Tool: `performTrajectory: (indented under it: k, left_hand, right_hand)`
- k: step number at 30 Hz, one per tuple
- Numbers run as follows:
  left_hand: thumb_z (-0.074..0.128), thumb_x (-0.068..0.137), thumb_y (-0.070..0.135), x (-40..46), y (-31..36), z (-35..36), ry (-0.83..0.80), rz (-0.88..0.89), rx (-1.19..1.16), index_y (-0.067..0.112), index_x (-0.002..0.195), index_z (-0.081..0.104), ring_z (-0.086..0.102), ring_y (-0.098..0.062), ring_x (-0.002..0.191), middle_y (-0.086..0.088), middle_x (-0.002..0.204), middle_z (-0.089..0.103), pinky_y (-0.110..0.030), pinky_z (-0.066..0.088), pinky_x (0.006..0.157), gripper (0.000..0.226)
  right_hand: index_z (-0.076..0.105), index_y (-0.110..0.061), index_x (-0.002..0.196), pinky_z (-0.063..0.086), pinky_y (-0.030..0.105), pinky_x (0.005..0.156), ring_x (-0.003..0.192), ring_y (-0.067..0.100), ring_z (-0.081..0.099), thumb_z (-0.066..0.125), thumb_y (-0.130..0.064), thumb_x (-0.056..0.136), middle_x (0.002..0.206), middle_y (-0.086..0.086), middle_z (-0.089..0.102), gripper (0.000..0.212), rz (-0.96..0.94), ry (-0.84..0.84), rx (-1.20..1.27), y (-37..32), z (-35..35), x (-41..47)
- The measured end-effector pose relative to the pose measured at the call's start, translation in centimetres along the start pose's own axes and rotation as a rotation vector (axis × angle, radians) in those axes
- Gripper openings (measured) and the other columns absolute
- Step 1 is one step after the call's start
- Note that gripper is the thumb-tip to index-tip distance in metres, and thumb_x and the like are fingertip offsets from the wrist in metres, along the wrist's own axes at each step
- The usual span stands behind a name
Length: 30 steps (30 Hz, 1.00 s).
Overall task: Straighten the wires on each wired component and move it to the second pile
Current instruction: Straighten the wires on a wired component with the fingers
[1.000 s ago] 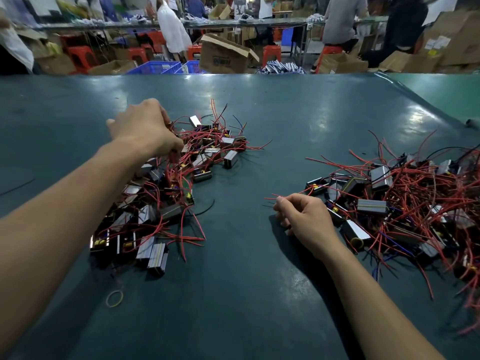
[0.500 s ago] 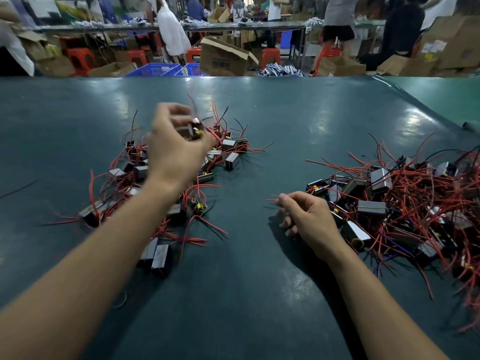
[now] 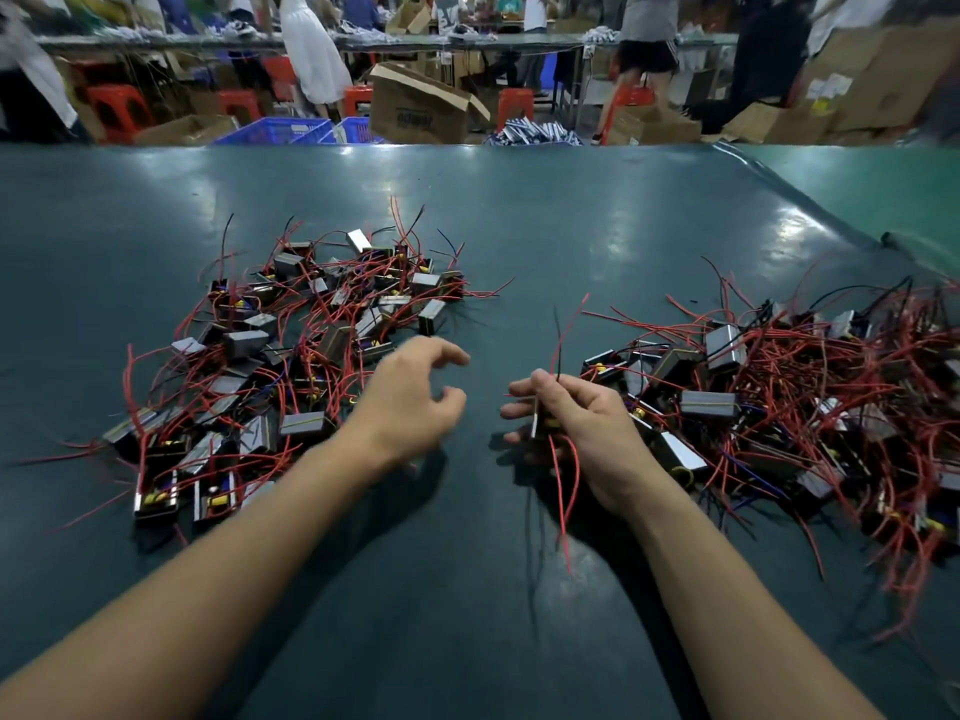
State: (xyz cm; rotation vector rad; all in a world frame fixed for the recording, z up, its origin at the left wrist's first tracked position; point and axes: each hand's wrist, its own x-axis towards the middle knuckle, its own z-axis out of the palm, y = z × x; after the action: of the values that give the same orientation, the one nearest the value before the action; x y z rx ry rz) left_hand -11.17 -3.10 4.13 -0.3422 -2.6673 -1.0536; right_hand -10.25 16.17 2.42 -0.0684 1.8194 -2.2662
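Note:
Two piles of small black-and-silver wired components lie on the dark green table: a left pile and a right pile, both tangled with red wires. My right hand grips one wired component between the piles; its red and black wires stick up past my fingers and hang down below the hand. My left hand hovers just left of it with loosely curled, spread fingers and holds nothing.
Beyond the table's far edge stand cardboard boxes, blue crates, red stools and several people at another bench. A raised seam runs diagonally across the table at the right.
My left hand lifted a component from the left pile, carried it to the middle and let go. My right hand now holds it.

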Motion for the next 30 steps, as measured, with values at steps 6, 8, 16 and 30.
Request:
performTrajectory:
  k: [6, 8, 16, 30]
  left_hand:
    - [0.062, 0.09, 0.024, 6.4, -4.8, -1.9, 0.032, -0.236, 0.452, 0.005, 0.129, 0.051, 0.044, -0.032, 0.123, -0.016, 0.129, 0.05, -0.042, 0.039, 0.105, 0.045]
    - [0.062, 0.091, 0.029, 7.2, -5.4, -1.8, -0.001, -0.313, 0.632, 0.004, 0.13, 0.046, 0.042, -0.035, 0.124, -0.018, 0.129, 0.049, -0.046, 0.042, 0.1, 0.049]
    - [0.074, 0.085, 0.034, 6.8, -5.6, -3.0, 0.223, -0.385, 0.46, 0.01, 0.117, 0.063, 0.059, -0.034, 0.106, -0.014, 0.112, 0.067, -0.045, 0.051, 0.09, 0.042]
    - [0.077, 0.078, 0.041, -5.1, 2.7, 2.4, 0.043, -0.184, -0.208, 0.016, 0.074, 0.076, 0.062, -0.003, 0.059, 0.008, 0.064, 0.07, -0.02, 0.047, 0.061, 0.025]
  right_hand:
    - [0.068, -0.008, 0.092, 0.05, 0.024, 0.044, 0.06, 0.018, 0.066, 0.056, -0.027, 0.097, 0.083, 0.006, 0.072, 0.023, -0.011, 0.006, -0.116, 0.2, -0.1, 0.4]
    - [0.068, -0.008, 0.092, 0.049, 0.023, 0.043, 0.059, 0.018, 0.065, 0.056, -0.026, 0.097, 0.081, 0.005, 0.072, 0.022, -0.007, 0.002, -0.13, 0.3, -0.1, 0.4]
    - [0.07, -0.01, 0.091, 0.048, 0.023, 0.043, 0.058, 0.017, 0.065, 0.059, -0.026, 0.096, 0.081, 0.004, 0.073, 0.02, -0.007, -0.001, -0.168, 0.4, -0.2, 0.6]
    - [0.077, -0.015, 0.086, 0.056, 0.027, 0.065, 0.07, 0.017, 0.068, 0.067, -0.027, 0.087, 0.08, 0.01, 0.073, 0.015, -0.103, 0.015, -0.053, 0.4, -0.1, -0.2]
